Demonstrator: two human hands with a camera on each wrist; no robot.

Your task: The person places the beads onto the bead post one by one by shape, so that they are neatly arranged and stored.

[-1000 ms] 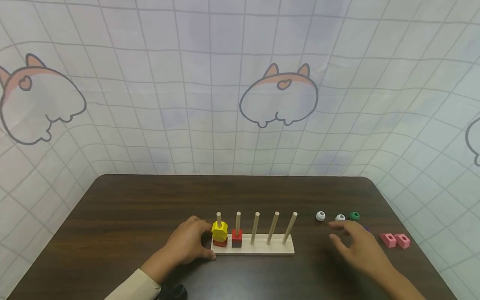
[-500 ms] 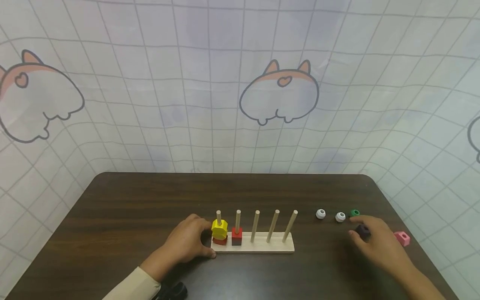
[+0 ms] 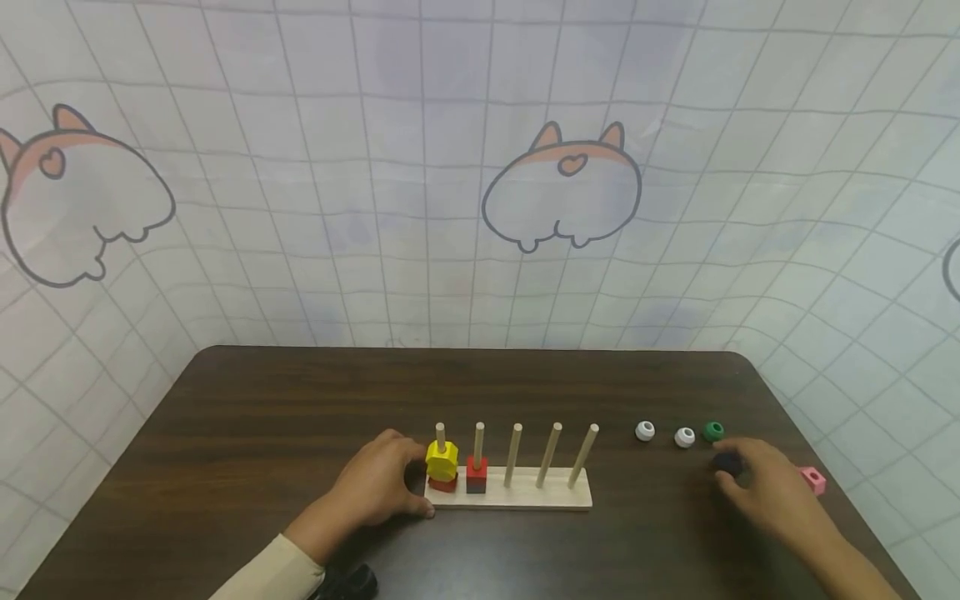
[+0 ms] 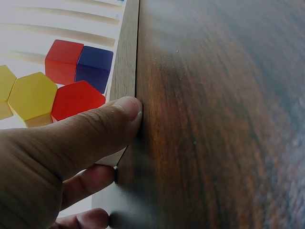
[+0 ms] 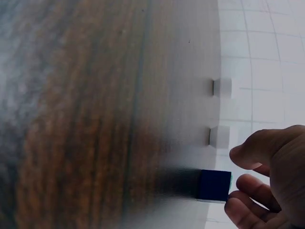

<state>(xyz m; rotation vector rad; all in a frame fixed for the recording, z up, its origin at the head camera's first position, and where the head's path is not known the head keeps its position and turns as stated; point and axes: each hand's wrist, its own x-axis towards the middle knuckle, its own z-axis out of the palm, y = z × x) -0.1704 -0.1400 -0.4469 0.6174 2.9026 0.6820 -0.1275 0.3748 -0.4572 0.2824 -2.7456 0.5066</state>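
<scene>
My left hand (image 3: 378, 487) holds the left end of a wooden peg stand (image 3: 528, 498), its thumb against the front edge. On the first peg sit yellow hexagonal beads (image 4: 33, 98) above a red one (image 4: 78, 101). The second peg carries a red cube bead (image 4: 64, 62) over a dark blue one (image 4: 94, 67); the other pegs are bare. At the right, my right hand (image 3: 776, 492) reaches around a dark blue cube bead (image 5: 214, 185) on the table. In the right wrist view its fingertips are at the cube's side, while the thumb stands apart from it.
Two white beads (image 3: 645, 431) and a green bead (image 3: 713, 431) lie beyond the right hand. A pink bead (image 3: 813, 480) shows near the table's right edge, partly covered by that hand. A black object (image 3: 356, 582) lies by the left sleeve. A patterned sheet hangs behind the table (image 3: 300, 392).
My right hand has moved right, away from the white beads to the dark blue cube bead, and now covers part of the pink beads. The left hand stays on the stand.
</scene>
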